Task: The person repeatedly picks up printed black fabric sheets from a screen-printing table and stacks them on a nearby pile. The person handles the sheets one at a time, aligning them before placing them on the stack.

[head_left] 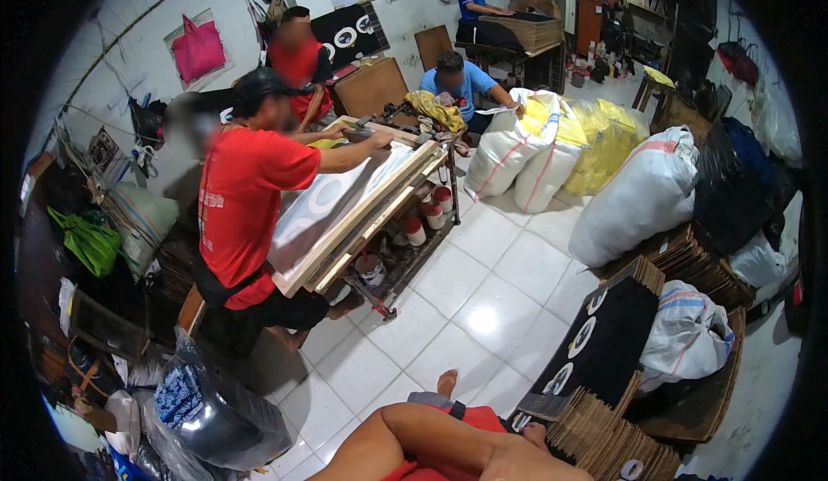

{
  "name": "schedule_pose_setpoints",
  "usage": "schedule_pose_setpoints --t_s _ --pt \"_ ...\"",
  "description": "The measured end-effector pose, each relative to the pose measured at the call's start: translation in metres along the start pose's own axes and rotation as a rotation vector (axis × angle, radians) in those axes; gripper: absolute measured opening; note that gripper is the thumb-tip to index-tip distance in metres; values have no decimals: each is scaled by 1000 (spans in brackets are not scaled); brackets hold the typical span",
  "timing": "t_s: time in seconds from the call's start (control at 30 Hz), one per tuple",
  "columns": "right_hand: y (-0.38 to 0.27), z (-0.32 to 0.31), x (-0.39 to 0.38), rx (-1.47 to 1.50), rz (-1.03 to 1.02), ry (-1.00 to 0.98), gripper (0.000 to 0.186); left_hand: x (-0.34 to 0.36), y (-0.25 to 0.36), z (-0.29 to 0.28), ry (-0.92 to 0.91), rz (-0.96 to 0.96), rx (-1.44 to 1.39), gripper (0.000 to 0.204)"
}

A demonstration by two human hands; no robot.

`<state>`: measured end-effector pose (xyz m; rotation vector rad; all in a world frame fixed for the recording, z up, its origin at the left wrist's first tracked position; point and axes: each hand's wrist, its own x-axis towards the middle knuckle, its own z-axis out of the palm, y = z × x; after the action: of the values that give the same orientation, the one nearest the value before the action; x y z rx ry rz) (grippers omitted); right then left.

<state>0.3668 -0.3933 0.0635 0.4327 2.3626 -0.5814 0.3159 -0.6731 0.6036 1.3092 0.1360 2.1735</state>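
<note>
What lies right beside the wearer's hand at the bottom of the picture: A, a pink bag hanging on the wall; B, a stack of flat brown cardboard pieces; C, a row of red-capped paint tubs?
B: the hand rests at the lower edge against the fanned stack of flat brown cardboard pieces, beside the black printed sheets; which hand it is cannot be told.

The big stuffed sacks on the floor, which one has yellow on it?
The sack farthest back, bulging yellow; the two white ones before it and the large white one have less or none.

Wore red shorts (448, 434) with a dark band, apparently; bare leg (431, 442), bare foot (446, 383), no shoe visible.
</note>
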Motion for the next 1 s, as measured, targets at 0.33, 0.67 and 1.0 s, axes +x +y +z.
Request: schedule_pose_setpoints --t_s 0.33,0.67,1.0 --pt "-13 -14 12 23 -32 -6 33 3 9 -7 -10 29 -36 76" --pt "-24 -4 9 48 51 -28 33 3 16 -10 -24 55 -35 81" --pt "-45 -18 -12 -24 -146 35 30 -4 22 -4 -31 81 -71 86"
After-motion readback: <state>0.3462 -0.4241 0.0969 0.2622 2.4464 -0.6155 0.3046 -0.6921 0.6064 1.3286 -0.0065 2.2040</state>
